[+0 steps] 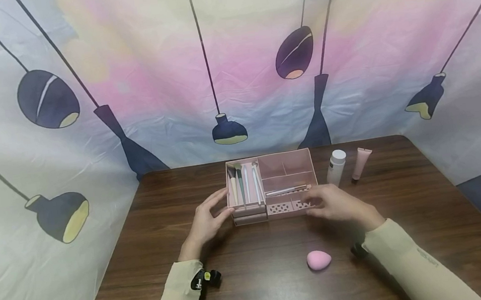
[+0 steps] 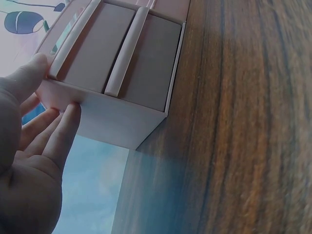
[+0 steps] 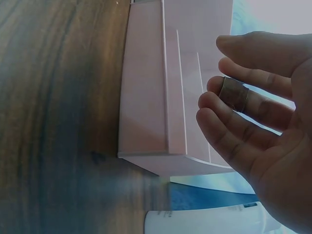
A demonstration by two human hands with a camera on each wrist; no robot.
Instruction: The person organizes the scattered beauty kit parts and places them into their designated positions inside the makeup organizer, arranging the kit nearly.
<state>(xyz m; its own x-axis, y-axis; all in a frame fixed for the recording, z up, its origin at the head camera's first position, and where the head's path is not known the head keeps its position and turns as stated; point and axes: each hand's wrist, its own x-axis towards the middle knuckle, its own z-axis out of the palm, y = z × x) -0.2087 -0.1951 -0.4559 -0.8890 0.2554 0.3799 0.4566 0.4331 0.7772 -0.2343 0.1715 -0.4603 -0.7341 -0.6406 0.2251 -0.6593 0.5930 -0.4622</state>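
head view: pink organizer [image 1: 286, 164] sits mid-table, brushes [image 1: 244, 183] in its left slot. left hand [image 1: 206, 220] rests straight fingers on its left front corner; right hand [image 1: 334, 203] hovers relaxed at the right front. pink sponge [image 1: 319, 259], white bottle [image 1: 335, 166] and pink tube [image 1: 361, 162] show only here. left wrist view: two drawer fronts with bar handles [image 2: 126, 51], fingertips [image 2: 73, 109] touching the wall. right wrist view: fingers [image 3: 229, 122] loosely curled, holding nothing, just off the organizer wall [image 3: 146, 97]; bottle label too blurred to read.

Pink sponge [image 1: 319, 259], white bottle [image 1: 336, 167], pink tube [image 1: 361, 163] on table [image 1: 432, 206].
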